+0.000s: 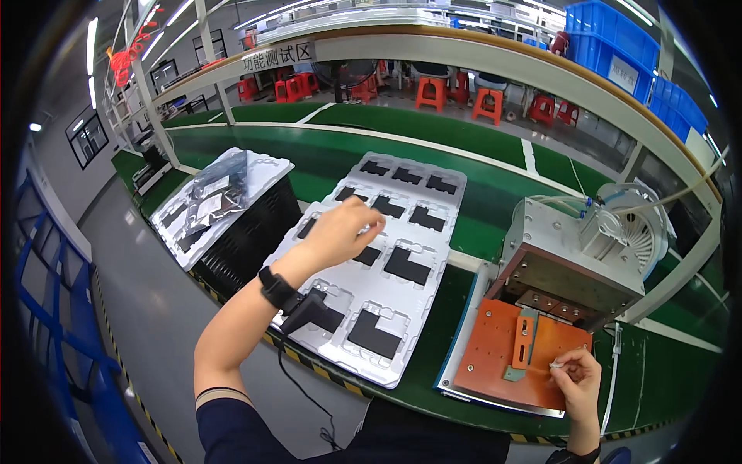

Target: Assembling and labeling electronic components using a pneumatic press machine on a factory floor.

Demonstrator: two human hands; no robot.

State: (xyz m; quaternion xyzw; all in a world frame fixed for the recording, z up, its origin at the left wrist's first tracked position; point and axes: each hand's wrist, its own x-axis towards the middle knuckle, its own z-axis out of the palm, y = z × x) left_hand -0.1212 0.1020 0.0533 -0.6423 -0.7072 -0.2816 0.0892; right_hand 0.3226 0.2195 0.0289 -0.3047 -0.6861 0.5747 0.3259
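Observation:
My left hand [340,230] hovers over the white moulded tray [421,309], its fingers curled together; what they hold, if anything, is hidden. L-shaped black pieces [376,334] lie in the tray's pockets. Beneath my left wrist, which wears a black band, a black corded device [308,311] rests on the tray's near left part. At the right, my right hand [581,379] pinches a small pale thing [555,366] over the orange plate [483,352] of a machine. On that plate, left of this hand, sits an orange slotted bar [523,342] with a greenish strip beside it.
Behind the plate stands the machine's metal body [572,251] with hoses. To the left, a second white tray [267,172] with silvery bags [216,193] tops a black crate [247,240]. Blue bins [610,50] sit on the shelf overhead.

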